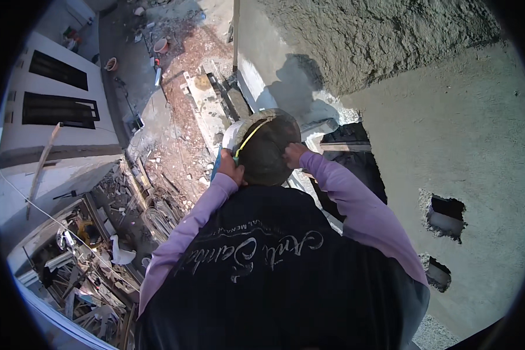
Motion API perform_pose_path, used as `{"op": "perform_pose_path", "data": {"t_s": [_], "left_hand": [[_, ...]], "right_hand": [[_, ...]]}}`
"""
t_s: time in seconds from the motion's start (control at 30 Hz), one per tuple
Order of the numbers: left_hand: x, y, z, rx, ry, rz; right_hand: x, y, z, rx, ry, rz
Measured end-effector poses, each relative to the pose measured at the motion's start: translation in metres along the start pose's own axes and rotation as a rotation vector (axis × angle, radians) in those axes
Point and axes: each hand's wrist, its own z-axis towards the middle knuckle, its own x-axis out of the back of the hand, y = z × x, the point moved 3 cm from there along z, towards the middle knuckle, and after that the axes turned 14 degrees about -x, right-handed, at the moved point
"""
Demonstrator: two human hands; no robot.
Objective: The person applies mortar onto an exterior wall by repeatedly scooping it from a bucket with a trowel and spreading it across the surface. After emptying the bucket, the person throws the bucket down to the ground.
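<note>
A round, mortar-crusted bucket [289,121] with a dark inside is held in front of my chest. A thin yellow handle or cord crosses its left part. My left hand [232,168] is closed on the bucket's left rim, close to the yellow end. On the opposite side, my right hand [295,155] grips the right rim with bent fingers. Something blue [217,164] shows just beyond my left hand, too covered to name. Both forearms are in lilac sleeves, and a dark shirt fills the lower middle.
A grey plastered wall [449,134] rises on the right, rough mortar [385,41] above and broken holes [446,216] lower down. Far below lies rubble-strewn ground [175,128] with planks [207,111]. Scrap wood [93,291] is piled lower left, by a white building [70,87].
</note>
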Motion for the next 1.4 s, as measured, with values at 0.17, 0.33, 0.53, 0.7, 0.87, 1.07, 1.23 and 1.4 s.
{"op": "perform_pose_path", "data": {"t_s": [0.17,0.33,0.53,0.7,0.87,1.07,1.23,1.4], "left_hand": [[0.005,-0.018,-0.009,0.048,0.119,-0.072],[0.022,-0.025,0.001,0.142,0.205,-0.205],[0.038,-0.033,0.016,0.111,0.328,-0.389],[0.043,-0.053,0.017,0.085,0.372,-0.449],[0.049,-0.082,0.018,0.059,0.423,-0.466],[0.055,-0.085,0.013,0.048,0.448,-0.495],[0.062,-0.1,-0.006,0.073,0.49,-0.557],[0.08,-0.144,0.001,0.236,0.465,-0.751]], "right_hand": [[-0.001,-0.056,-0.024,-0.079,-0.155,0.26],[0.038,-0.067,-0.031,0.061,0.029,0.564],[0.075,-0.043,-0.033,-0.021,0.147,0.43],[0.105,-0.03,-0.04,0.022,0.242,0.436],[0.237,-0.049,-0.073,0.136,0.379,0.374],[0.465,-0.103,-0.151,0.425,0.611,0.311],[0.597,-0.103,-0.171,0.618,0.263,0.777],[0.682,-0.008,-0.135,0.79,0.129,0.961]]}}
